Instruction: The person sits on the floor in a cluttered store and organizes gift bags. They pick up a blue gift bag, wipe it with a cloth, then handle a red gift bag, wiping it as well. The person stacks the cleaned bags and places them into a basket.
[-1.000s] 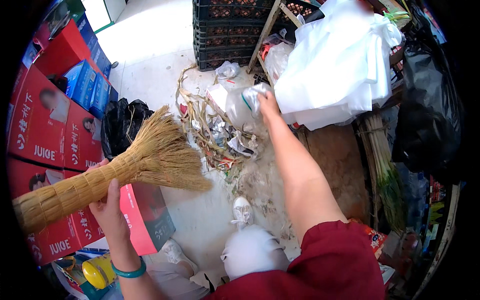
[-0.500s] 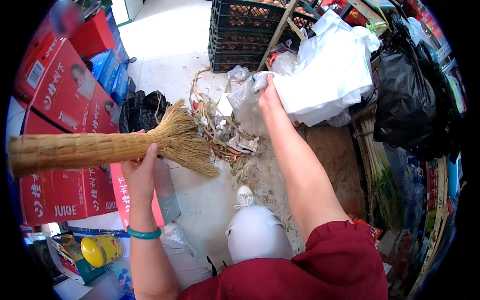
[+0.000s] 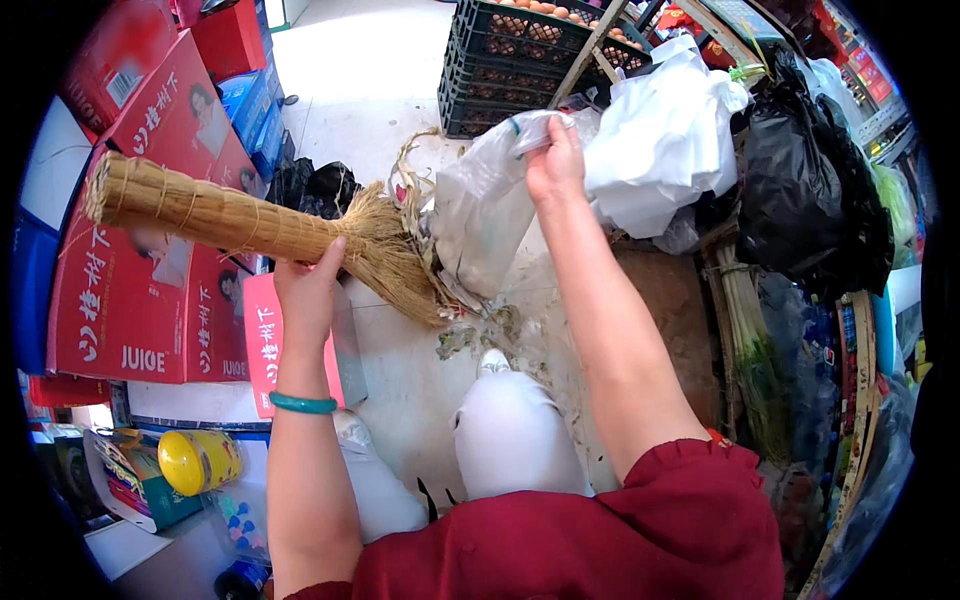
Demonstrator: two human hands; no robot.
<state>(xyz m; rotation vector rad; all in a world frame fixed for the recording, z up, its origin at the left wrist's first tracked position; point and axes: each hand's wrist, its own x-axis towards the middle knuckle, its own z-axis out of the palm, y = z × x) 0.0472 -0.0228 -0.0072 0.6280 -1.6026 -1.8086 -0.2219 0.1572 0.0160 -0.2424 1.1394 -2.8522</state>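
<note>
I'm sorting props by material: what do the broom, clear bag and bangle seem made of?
Broom: apparently dry plant fibre, matte; it looks tan, bound and stringy.
Clear bag: probably thin plastic film, slightly glossy, see-through and creased.
Bangle: smooth, hard-looking and shiny green; perhaps stone, glass or plastic.

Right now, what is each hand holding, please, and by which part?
Left hand: the broom, by its lower handle. Right hand: a clear plastic bag, by its top.

- I watched from the wearer's head through the left fisheye.
- It faced down, past left hand and right hand.
- Both were near, the floor farther off.
</note>
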